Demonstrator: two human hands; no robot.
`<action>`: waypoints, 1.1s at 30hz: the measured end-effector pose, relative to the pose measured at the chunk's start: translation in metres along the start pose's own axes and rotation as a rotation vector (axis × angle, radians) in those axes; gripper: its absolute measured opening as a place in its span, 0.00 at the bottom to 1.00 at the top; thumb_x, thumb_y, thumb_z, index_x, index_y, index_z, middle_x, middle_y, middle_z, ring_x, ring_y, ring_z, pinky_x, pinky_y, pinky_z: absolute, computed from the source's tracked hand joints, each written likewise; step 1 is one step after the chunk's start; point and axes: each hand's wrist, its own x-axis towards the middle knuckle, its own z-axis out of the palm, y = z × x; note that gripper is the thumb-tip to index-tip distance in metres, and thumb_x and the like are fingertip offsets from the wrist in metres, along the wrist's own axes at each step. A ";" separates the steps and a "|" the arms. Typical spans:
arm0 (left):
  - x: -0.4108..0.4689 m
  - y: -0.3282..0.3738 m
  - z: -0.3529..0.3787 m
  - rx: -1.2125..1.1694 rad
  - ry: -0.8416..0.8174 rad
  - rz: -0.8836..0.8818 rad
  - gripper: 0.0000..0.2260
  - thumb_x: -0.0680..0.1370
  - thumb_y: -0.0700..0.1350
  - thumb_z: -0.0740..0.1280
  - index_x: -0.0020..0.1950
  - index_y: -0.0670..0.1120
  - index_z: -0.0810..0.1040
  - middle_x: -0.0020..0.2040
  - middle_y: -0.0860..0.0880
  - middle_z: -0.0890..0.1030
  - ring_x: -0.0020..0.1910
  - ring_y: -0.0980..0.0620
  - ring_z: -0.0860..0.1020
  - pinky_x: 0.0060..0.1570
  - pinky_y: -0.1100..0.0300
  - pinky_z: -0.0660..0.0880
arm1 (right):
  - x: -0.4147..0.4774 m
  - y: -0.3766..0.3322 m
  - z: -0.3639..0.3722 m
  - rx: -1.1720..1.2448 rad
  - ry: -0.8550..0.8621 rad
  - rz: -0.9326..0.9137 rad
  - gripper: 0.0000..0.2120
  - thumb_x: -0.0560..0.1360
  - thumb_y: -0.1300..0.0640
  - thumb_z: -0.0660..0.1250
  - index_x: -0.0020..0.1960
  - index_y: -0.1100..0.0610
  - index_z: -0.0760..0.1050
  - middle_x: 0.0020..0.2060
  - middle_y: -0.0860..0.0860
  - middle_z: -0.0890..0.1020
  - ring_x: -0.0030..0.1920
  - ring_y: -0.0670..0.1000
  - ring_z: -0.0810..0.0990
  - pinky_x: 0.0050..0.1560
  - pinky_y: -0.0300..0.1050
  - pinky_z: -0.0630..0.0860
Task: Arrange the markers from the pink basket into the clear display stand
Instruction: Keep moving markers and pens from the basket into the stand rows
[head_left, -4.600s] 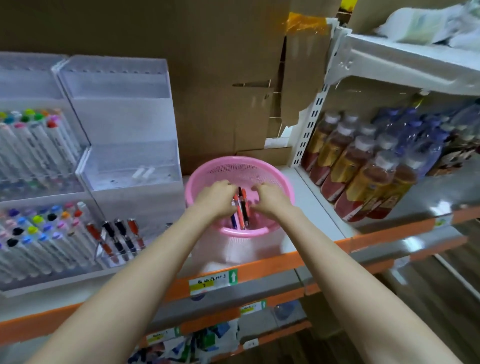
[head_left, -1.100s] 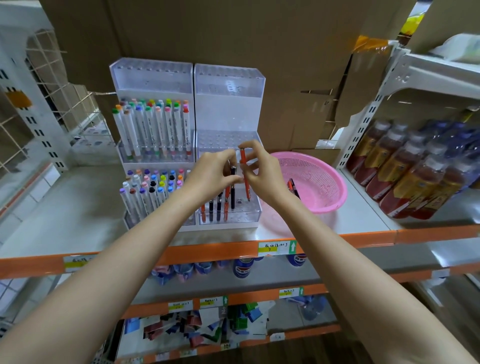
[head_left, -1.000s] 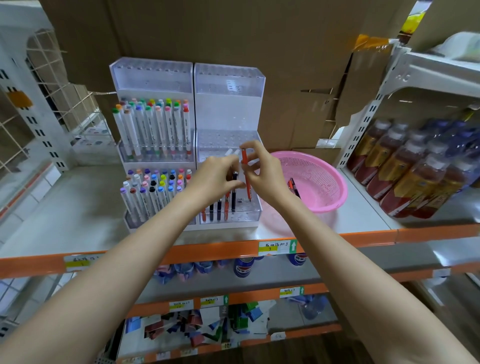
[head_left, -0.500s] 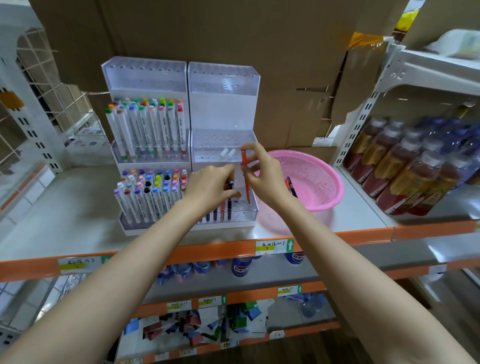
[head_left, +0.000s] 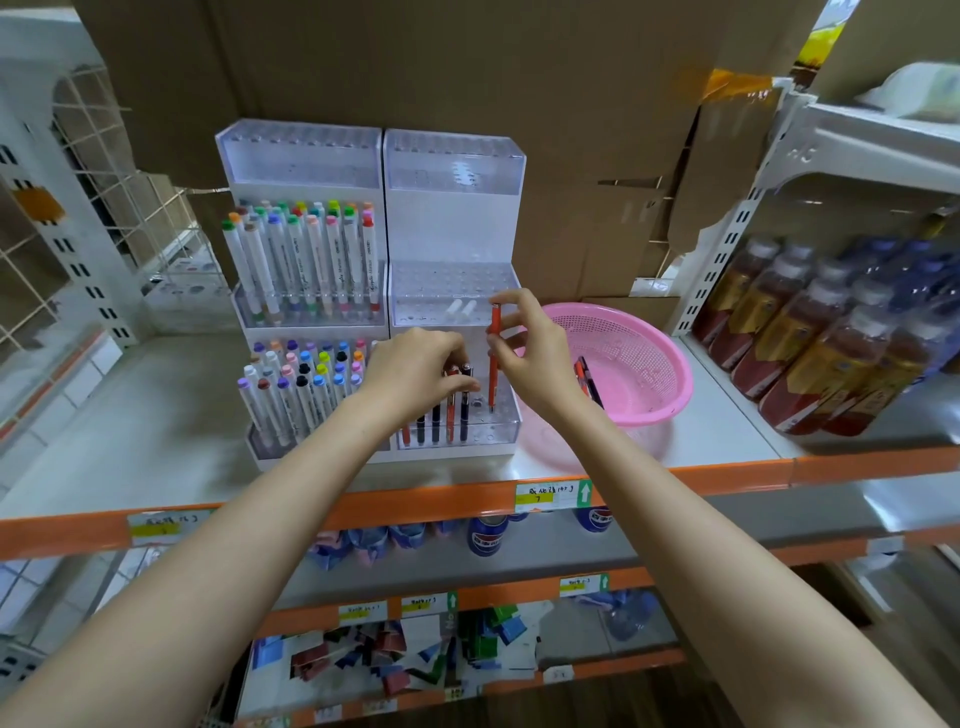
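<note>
The right hand (head_left: 524, 358) pinches an orange marker (head_left: 492, 358) between thumb and curled fingers. It holds the marker upright, with the lower end at a hole in the front tier of the clear display stand (head_left: 452, 218). The left hand (head_left: 415, 369) is curled just beside it, fingers and thumb closed on the caps of the standing markers (head_left: 449, 415) already seated in that tier, apparently steadying them.

The step in hand looks like seating this marker. The next move probably calls for a straight push down, barrel kept vertical so it finds the hole without knocking its neighbours. After that comes a reach to the pink basket (head_left: 670, 353), which sits just right of the stand with a few loose markers (head_left: 587, 379) lying in it.

The orange marker is a slim, smooth, hard barrel. The stand is stiff transparent plastic, stepped in tiers, each top pierced with rows of round holes, most of them unfilled. The basket is round, thin plastic mesh, and would likely slide if nudged.
</note>
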 end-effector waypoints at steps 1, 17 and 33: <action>0.000 0.000 0.000 0.000 -0.002 -0.012 0.14 0.72 0.59 0.71 0.47 0.50 0.78 0.44 0.55 0.82 0.46 0.54 0.79 0.38 0.58 0.73 | 0.000 0.000 0.000 0.001 0.001 0.002 0.16 0.75 0.65 0.67 0.61 0.55 0.71 0.44 0.51 0.80 0.42 0.50 0.80 0.42 0.52 0.80; -0.007 -0.005 -0.002 -0.094 -0.043 -0.021 0.12 0.74 0.55 0.70 0.51 0.48 0.80 0.46 0.51 0.83 0.44 0.53 0.79 0.42 0.54 0.78 | -0.005 0.000 0.003 0.074 -0.066 0.032 0.16 0.76 0.66 0.64 0.61 0.54 0.71 0.46 0.53 0.81 0.44 0.49 0.83 0.46 0.54 0.80; -0.007 -0.005 0.003 -0.094 -0.043 -0.028 0.10 0.74 0.55 0.70 0.48 0.49 0.79 0.42 0.53 0.81 0.42 0.53 0.78 0.39 0.56 0.76 | -0.013 0.004 -0.004 0.033 -0.137 -0.035 0.16 0.74 0.72 0.62 0.58 0.57 0.71 0.44 0.54 0.81 0.44 0.52 0.83 0.43 0.50 0.81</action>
